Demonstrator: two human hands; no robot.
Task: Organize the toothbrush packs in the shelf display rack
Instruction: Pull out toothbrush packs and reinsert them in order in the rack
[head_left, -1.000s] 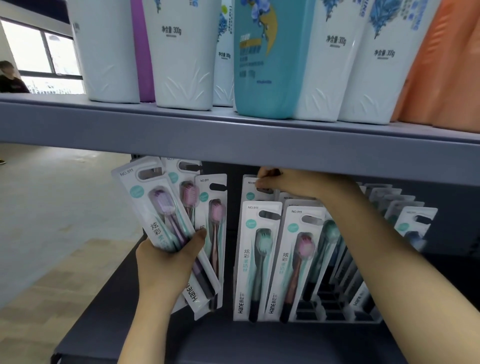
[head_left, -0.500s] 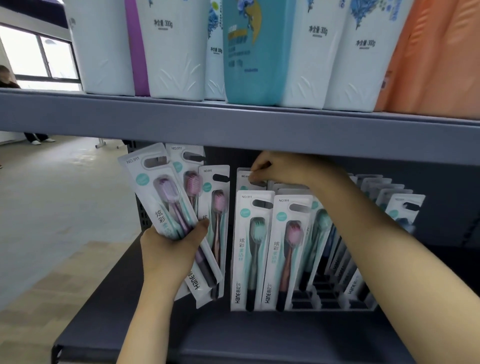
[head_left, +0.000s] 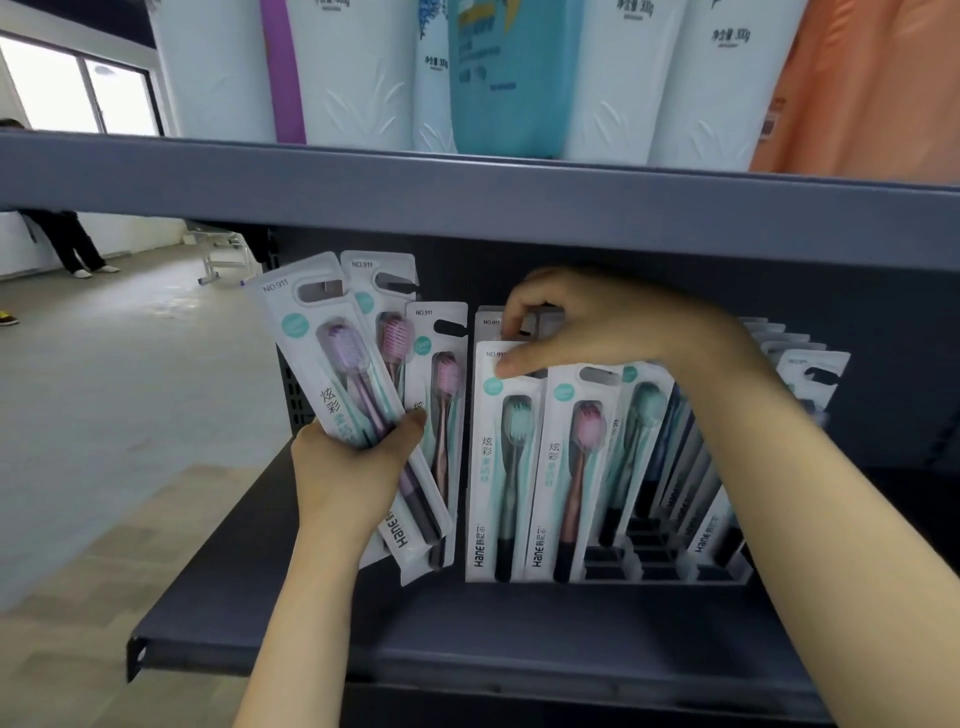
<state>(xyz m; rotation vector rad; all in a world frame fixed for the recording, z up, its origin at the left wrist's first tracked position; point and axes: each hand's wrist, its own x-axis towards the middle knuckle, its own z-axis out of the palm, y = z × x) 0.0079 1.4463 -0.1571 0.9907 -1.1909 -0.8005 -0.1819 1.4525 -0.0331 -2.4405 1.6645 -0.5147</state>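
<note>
My left hand grips a fan of three toothbrush packs, with purple and pink brushes, held up left of the rack. My right hand reaches under the upper shelf and pinches the top of a pack standing behind the front row. The front row holds a mint-brush pack and a pink-brush pack. Several more packs stand in the slotted display rack to the right, partly hidden by my forearm.
The dark lower shelf carries the rack. The upper shelf edge runs just above my right hand and bears white, teal and orange refill pouches. A person's legs stand far left on the floor.
The view has tilted down, so the shelf and hands sit lower in frame. My right hand's thumb has come down onto the top of the front mint pack. The left hand keeps its packs.
</note>
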